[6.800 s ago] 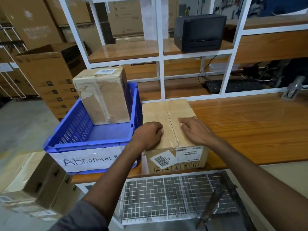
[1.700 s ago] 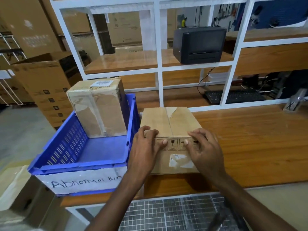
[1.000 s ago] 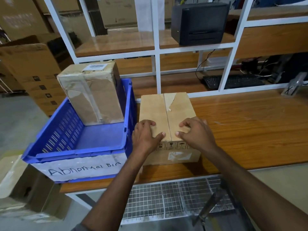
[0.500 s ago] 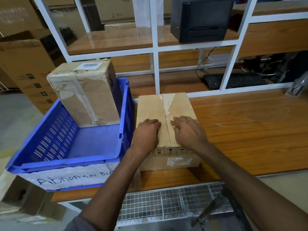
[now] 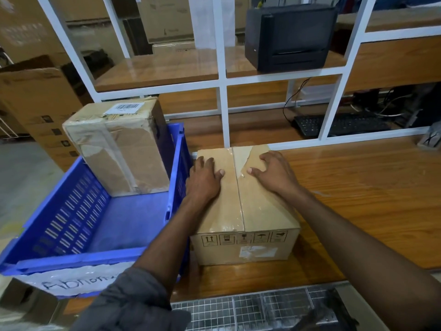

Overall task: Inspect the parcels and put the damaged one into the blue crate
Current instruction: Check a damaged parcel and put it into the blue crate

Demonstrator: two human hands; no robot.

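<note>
A brown cardboard parcel [image 5: 248, 211] sits on the wooden table [image 5: 358, 199], its top seam taped and the tape torn near the far edge. My left hand [image 5: 204, 177] lies flat on the top's left half. My right hand [image 5: 274, 174] rests on the right half with fingers bent, fingertips touching the surface. Beside the parcel on the left stands the blue crate [image 5: 71, 235] with a white "Abnormal" label. Inside it, at the far end, stands a crumpled, heavily taped parcel [image 5: 119, 149] with a barcode label on top.
A white shelf frame [image 5: 223, 91] rises behind the table, holding a black printer [image 5: 290, 37] and a keyboard [image 5: 341, 125] lower down. Large cardboard cartons [image 5: 35, 103] stand at the left. A wire mesh rack [image 5: 250, 309] lies below the table's front edge.
Both hands have slid from the parcel's near edge toward its far end along the top. The parcel itself stays in place on the table.
</note>
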